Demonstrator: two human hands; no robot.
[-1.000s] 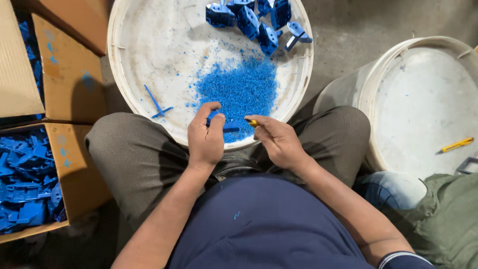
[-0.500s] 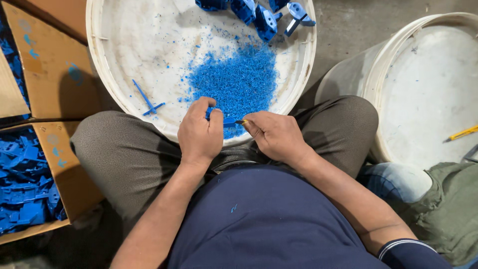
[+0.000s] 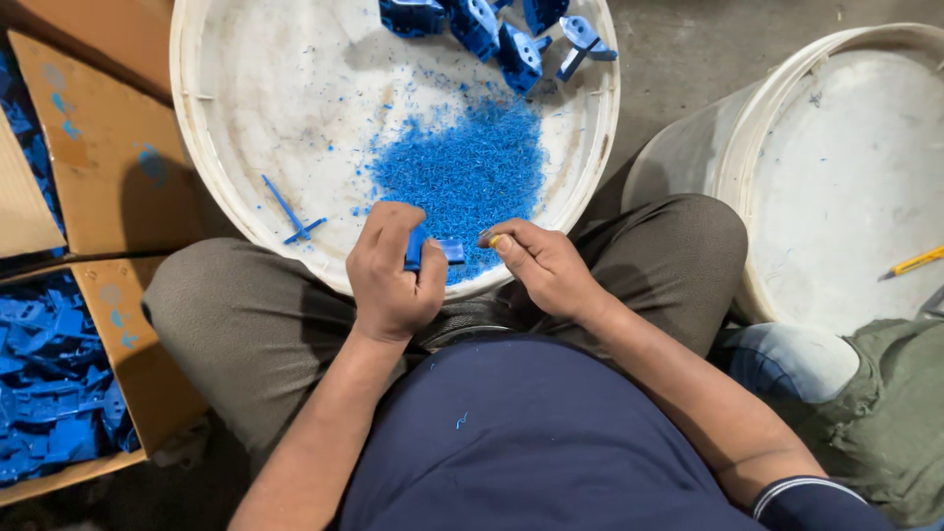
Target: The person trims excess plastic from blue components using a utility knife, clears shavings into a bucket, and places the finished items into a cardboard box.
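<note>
1. Head view: the left hand [image 3: 390, 280] gripped a small blue plastic part [image 3: 436, 252] over the near rim of the white tub [image 3: 211, 187], just beside the heap of blue shavings [image 3: 460, 169].
2. The right hand [image 3: 547, 267] was clenched on a thin tool with a yellow handle [image 3: 492, 239], its tip at the part; trimming looked under way.
3. More blue parts [image 3: 497, 29] lay at the tub's far edge; the next stroke likely called for a steady grip.
</note>
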